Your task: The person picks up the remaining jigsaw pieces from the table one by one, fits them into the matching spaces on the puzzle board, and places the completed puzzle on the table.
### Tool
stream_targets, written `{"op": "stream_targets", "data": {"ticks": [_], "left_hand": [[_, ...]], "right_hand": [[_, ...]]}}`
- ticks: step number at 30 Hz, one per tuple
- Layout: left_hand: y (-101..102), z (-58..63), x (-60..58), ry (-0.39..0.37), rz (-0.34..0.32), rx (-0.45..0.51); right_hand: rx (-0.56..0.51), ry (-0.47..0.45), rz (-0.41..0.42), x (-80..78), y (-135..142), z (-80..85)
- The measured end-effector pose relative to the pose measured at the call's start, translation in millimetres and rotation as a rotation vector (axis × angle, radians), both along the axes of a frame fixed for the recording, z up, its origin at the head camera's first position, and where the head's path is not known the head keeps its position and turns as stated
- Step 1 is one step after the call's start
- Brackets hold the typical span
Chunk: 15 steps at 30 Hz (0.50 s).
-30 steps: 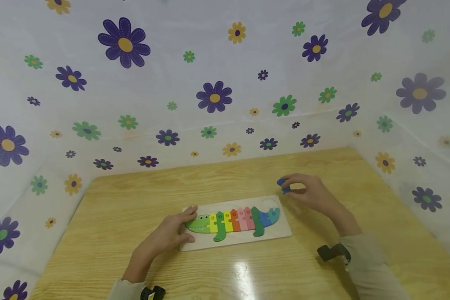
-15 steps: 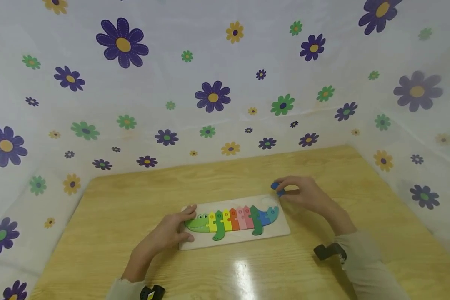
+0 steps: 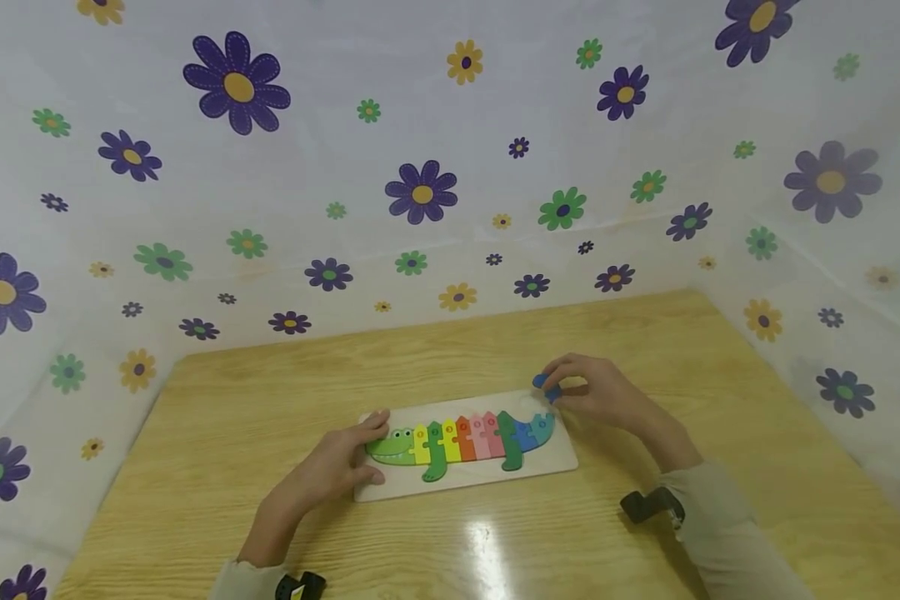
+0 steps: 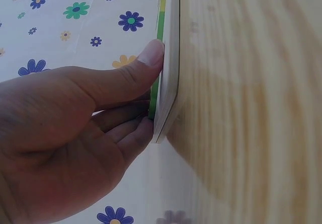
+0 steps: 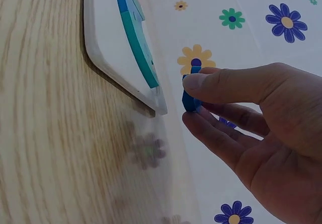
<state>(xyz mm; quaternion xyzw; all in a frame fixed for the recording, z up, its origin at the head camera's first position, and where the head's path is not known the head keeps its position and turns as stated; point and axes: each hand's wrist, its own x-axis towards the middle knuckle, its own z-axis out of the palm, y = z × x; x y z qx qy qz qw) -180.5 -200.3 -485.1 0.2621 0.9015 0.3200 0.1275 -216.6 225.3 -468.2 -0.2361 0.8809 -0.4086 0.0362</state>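
Note:
A wooden puzzle board [image 3: 468, 473] lies on the table, bearing a crocodile of coloured pieces. Its green head piece [image 3: 390, 450] is at the left, the light-blue tail piece [image 3: 542, 427] at the right. At the board's left end rests my left hand [image 3: 330, 462], with thumb and fingers spread on the wood; in the left wrist view the thumb lies on its upper side. My right hand [image 3: 603, 396] pinches a blue puzzle piece [image 5: 189, 98] between thumb and fingertips, just beyond the board's far right corner. That piece is in the air, apart from the board.
A wood-grain table [image 3: 270, 387] extends around the board. White flower-printed sheeting [image 3: 345, 167] stands along its back and sides. Black wrist cameras, such as the right one [image 3: 648, 505], sit by both cuffs.
My right hand has moved left and slightly down with the blue puzzle piece, closer to the board's far right corner. The left hand stays on the board; the view has shifted a little.

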Motion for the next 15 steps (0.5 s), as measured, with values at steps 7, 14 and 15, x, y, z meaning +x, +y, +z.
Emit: {"op": "stream_targets", "data": {"ticks": [7,14,15], "left_hand": [[-1.6,-1.9,-1.7,0.005,-0.007,0.001],[-1.9,-3.4,-1.6,0.008,0.002,0.002],[-1.9,-3.7,-1.1,0.005,0.003,0.003]], "right_hand": [[0.037,-0.009,-0.009,0.8,-4.4,-3.4],[0.047,-0.011,0.009,1.0,-7.7,-6.8],[0.051,-0.019,0.010,1.3,-8.4,-7.5]]}}
